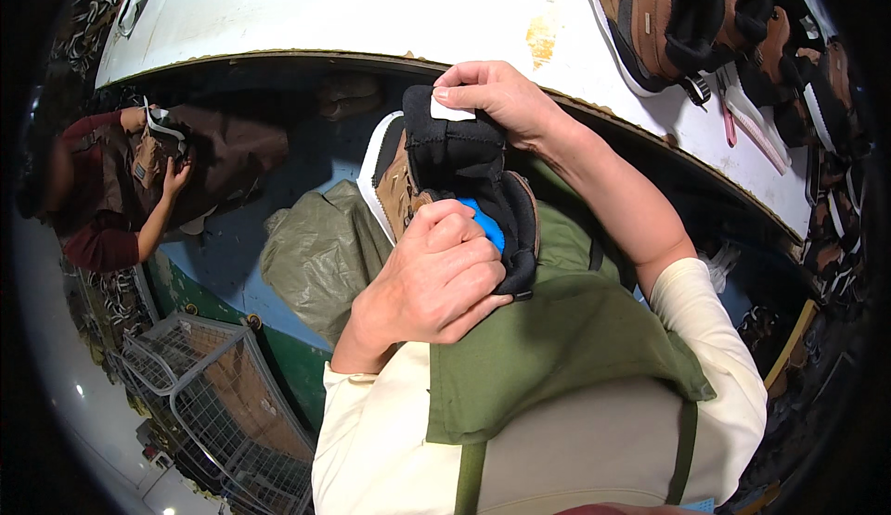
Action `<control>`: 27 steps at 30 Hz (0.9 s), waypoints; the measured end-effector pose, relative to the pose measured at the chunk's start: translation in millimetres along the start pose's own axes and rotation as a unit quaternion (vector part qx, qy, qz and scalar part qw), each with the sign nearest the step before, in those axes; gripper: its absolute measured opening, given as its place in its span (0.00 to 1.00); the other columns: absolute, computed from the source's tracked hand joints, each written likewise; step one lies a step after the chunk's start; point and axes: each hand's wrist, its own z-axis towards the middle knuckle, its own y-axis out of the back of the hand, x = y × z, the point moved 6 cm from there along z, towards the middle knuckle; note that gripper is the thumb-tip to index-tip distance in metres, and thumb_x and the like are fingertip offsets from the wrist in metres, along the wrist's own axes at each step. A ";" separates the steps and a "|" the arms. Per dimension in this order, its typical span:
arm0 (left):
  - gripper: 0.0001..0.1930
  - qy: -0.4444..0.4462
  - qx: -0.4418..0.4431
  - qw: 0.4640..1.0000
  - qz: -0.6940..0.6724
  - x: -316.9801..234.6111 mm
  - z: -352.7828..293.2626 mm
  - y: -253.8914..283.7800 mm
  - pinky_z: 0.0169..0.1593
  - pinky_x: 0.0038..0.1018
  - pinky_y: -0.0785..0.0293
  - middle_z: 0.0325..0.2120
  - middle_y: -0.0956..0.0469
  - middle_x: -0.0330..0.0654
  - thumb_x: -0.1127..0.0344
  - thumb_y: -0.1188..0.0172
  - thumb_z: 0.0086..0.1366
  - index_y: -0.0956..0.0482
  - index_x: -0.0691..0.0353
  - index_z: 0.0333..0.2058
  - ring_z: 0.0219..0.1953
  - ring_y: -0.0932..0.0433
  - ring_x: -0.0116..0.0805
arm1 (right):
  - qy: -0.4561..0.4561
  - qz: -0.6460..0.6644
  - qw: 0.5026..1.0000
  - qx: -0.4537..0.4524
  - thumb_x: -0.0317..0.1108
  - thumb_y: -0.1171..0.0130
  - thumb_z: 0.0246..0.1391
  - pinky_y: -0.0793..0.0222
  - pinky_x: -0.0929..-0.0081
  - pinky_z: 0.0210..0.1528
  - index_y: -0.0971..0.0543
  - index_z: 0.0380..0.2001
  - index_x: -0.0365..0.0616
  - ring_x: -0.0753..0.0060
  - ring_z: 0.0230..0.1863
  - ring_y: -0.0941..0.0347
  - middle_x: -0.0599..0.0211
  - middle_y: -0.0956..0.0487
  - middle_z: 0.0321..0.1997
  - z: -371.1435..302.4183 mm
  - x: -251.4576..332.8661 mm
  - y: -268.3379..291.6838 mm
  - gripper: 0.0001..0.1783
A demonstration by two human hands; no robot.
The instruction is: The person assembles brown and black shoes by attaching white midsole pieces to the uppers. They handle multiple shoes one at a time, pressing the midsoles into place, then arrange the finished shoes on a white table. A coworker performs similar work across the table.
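Note:
Above my lap I hold a brown and black boot with a white sole edge, its padded black opening facing me. My left hand is closed around the near side of the boot's collar, knuckles up. Its fingertips are partly hidden. My right hand pinches the top of the black tongue, thumb on a small white label. Something bright blue shows inside the boot beside my left fingers; its kind is unclear. A green apron lies under the boot.
A white worktable with a worn edge curves ahead, several brown boots at its right. Pink-handled scissors or a cutter lie near them. At left, another person handles a shoe. A wire cart stands lower left.

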 end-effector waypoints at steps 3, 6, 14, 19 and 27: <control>0.15 0.006 -0.005 1.000 0.006 -0.6 1.4 -0.1 0.48 0.40 0.35 0.25 0.27 0.40 0.64 0.30 0.43 0.26 0.63 0.26 0.30 0.29 0.40 | 0.014 -0.006 1.000 0.003 0.32 0.37 0.52 0.31 0.82 0.42 0.21 0.35 0.38 0.84 0.36 0.28 0.70 0.21 0.34 -2.1 3.0 -0.8 0.10; 0.13 0.022 -0.021 0.999 0.024 -3.5 5.3 -1.0 0.46 0.36 0.35 0.24 0.32 0.39 0.66 0.32 0.43 0.27 0.61 0.25 0.29 0.32 0.38 | 0.035 -0.044 0.998 -0.019 0.34 0.36 0.51 0.32 0.82 0.44 0.22 0.37 0.38 0.84 0.38 0.28 0.71 0.22 0.35 -16.3 15.8 -7.8 0.13; 0.06 -0.012 0.016 0.988 0.151 -20.4 30.6 -28.0 0.46 0.31 0.32 0.20 0.37 0.38 0.66 0.46 0.44 0.34 0.57 0.17 0.27 0.33 0.34 | -0.018 0.042 0.999 0.001 0.33 0.37 0.51 0.29 0.77 0.50 0.26 0.49 0.39 0.76 0.44 0.26 0.67 0.22 0.43 -74.1 -9.4 -1.9 0.22; 0.07 -0.100 0.050 0.968 0.227 -42.8 47.6 -46.2 0.47 0.29 0.32 0.19 0.36 0.39 0.66 0.45 0.46 0.33 0.60 0.17 0.28 0.34 0.35 | -0.048 0.166 0.985 0.017 0.24 0.38 0.43 0.32 0.67 0.59 0.30 0.56 0.37 0.67 0.53 0.28 0.60 0.24 0.52 -87.6 -1.0 -4.6 0.32; 0.06 -0.130 0.121 0.944 0.279 -48.1 45.9 -54.7 0.49 0.30 0.35 0.20 0.33 0.40 0.66 0.47 0.50 0.31 0.62 0.19 0.30 0.32 0.35 | 0.020 0.154 0.984 0.088 0.33 0.34 0.43 0.36 0.67 0.63 0.31 0.58 0.34 0.66 0.57 0.30 0.58 0.26 0.57 -79.8 -9.4 -6.7 0.36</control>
